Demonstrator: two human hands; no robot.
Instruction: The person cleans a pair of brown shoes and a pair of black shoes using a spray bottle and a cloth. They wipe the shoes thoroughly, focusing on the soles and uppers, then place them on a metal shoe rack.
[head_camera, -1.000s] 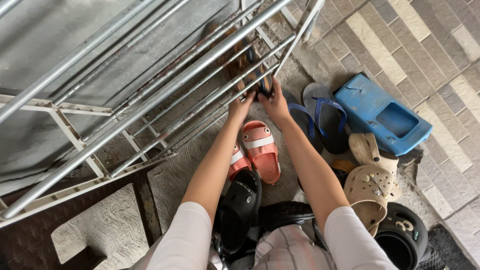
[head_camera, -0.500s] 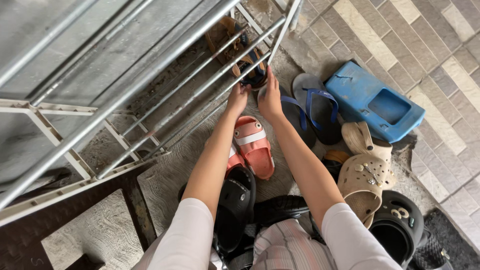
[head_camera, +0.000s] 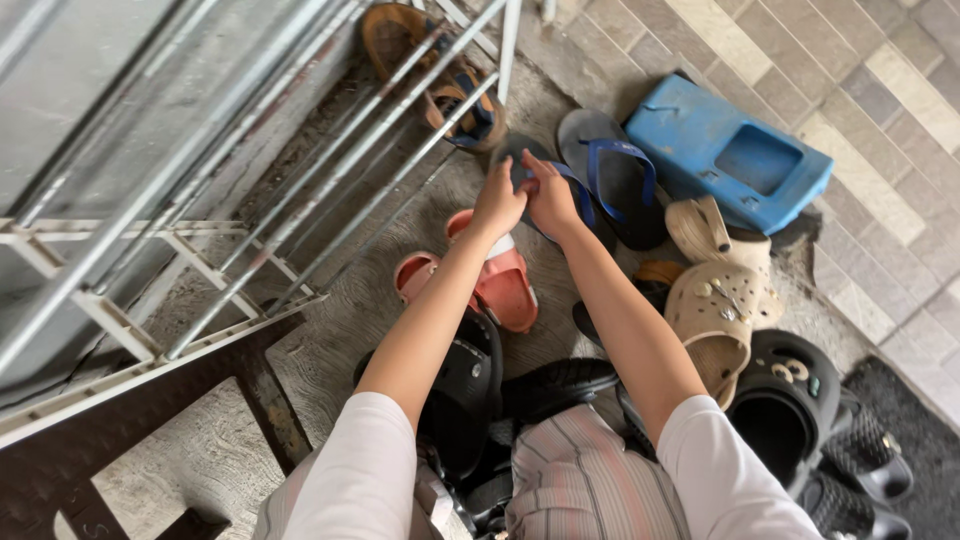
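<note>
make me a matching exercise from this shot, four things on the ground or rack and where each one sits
Things:
1. brown sandals
2. blue plastic box
3. pink slides
4. beige clogs

Places:
A. on the floor below the left hand
B. on the tiles at upper right
C. on the metal rack bars at the top
D. right of the right forearm, below the blue box

Pairs: 1-C, 2-B, 3-A, 4-D

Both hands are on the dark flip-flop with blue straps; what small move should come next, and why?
Probably lift the flip-flop toward the metal rack. Both the left hand and right hand meet on its near end, and brown sandals already sit on that rack.
</note>
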